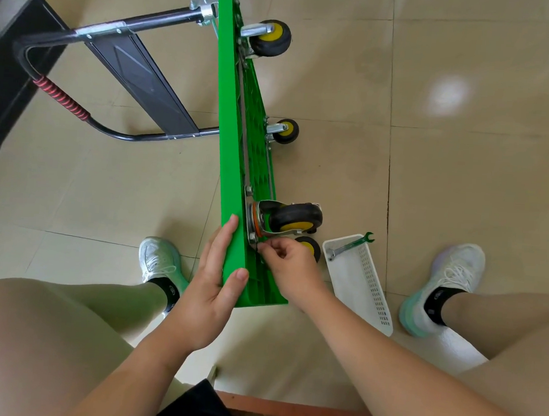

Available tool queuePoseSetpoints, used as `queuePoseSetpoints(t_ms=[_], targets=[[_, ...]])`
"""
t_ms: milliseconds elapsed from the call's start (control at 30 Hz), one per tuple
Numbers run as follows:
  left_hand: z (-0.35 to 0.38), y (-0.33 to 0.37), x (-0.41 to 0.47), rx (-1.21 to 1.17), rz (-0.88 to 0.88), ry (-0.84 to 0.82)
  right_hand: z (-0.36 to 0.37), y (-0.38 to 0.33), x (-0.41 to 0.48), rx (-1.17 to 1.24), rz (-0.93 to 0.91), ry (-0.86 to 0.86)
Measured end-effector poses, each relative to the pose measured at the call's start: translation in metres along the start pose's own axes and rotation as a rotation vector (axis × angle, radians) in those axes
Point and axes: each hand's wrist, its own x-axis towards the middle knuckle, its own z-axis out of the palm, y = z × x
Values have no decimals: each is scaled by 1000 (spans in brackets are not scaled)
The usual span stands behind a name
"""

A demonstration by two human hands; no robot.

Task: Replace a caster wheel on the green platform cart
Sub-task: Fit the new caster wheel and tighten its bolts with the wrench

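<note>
Green platform cart (234,159) stands on its long edge on the tiled floor (465,156), deck face to the left, ribbed underside to the right. Near end sits between the person's feet.

Caster wheels counted: four in view. Three are mounted on the underside: far caster (272,38), middle caster (285,131), and near caster (295,217) with its swivel plate against the cart. A fourth wheel (309,246), yellow hub, lies on the floor just below the near caster, partly hidden by the right hand.

Left hand (220,269): open and flat against the deck face, thumb hooked over the upper edge, steadying the cart. Right hand (287,257): fingers pinched together at the lower corner of the near caster's mounting plate; whatever they pinch is too small to make out.

One folding handle (113,76), black tube with a red-wrapped grip, lies out to the left on the floor, its end against a dark cabinet (1,97).

One white perforated basket (364,279) on the floor just right of the cart's near end. One green-handled wrench (350,245) lies across its far rim, open jaw sticking out past the edge.

Two white shoes: left shoe (159,260) close to the deck face, right shoe (446,285) beyond the basket.

Open floor is wide to the right and far right; the left side is hemmed by handle and cabinet.
</note>
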Motion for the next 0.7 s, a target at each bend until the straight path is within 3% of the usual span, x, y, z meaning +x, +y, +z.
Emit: queuePoseSetpoints(t_ms=[167, 367, 700], targets=[[-2, 3, 0, -12, -3, -13, 3, -7, 2, -106, 2, 31], [-3, 7, 2, -9, 25, -33, -1, 2, -9, 45, -65, 66], [-1, 1, 1, -29, 19, -11, 3, -16, -1, -124, 91, 61]])
